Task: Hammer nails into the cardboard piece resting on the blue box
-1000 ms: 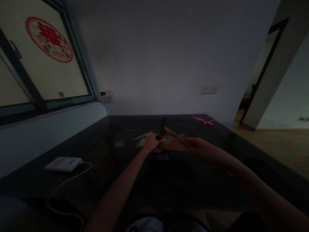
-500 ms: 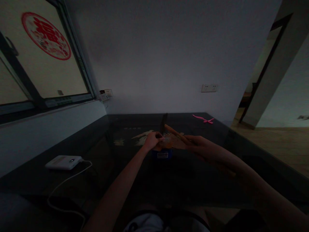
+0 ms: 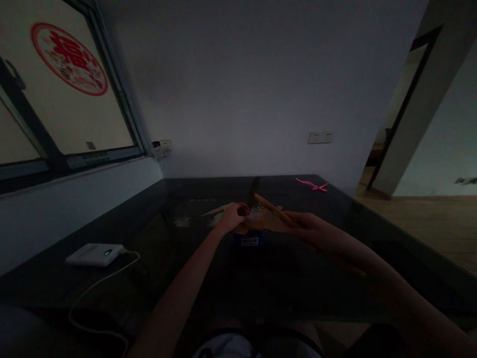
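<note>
The room is dim. My left hand [image 3: 231, 218] is closed around a small dark piece over a blue container [image 3: 249, 239] on the dark table [image 3: 268, 268]. A brownish sheet or wrapper [image 3: 265, 221] lies across the container's top. My right hand [image 3: 311, 227] grips a long thin tan stick [image 3: 271, 209] that points up and left toward my left hand. A dark upright object [image 3: 254, 186] stands just behind the container; I cannot tell what it is.
A white power bank [image 3: 95, 254] with a white cable [image 3: 97, 286] lies at the left. A pink ribbon [image 3: 312, 185] rests at the table's far right corner. Pale scraps [image 3: 214, 213] lie beyond my left hand. A window is at left, a doorway at right.
Both hands stay over the blue container. My left hand has shifted slightly up and left with the small dark piece; the stick keeps its angle.
</note>
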The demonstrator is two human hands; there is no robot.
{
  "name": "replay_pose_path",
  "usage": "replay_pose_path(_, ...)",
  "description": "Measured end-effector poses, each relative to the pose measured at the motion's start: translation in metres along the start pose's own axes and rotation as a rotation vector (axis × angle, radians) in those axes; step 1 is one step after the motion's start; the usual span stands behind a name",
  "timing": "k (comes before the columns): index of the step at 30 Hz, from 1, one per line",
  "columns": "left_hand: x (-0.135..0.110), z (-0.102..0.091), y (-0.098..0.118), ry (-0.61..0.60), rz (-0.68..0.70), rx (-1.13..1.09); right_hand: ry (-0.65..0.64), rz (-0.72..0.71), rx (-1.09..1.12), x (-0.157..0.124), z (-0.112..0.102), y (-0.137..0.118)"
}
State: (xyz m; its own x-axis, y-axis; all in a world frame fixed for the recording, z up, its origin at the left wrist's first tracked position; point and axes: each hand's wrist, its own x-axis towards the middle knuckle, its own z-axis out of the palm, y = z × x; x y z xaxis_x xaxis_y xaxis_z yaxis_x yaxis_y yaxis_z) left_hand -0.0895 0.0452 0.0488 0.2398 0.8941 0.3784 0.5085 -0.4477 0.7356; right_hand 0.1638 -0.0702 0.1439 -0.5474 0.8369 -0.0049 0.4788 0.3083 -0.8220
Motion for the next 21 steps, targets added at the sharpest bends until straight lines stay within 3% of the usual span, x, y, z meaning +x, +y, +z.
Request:
replay_pose_path(5, -0.006, -0.008, -0.015, -0.011, 0.068, -0.120, 0.035, -0.015, 0.042, -0.004, 0.000, 0.011)
replay_pose_path(9, -0.007, -0.006, -0.015, 0.039, 0.038, -0.140, 0.047, -0.042, 0.069, -0.003, 0.000, 0.019)
replay_pose_path(21, -0.003, 0.001, -0.016, 0.115, 0.033, 0.027, 0.043, -0.001, 0.101, -0.005, 0.002, 0.022)
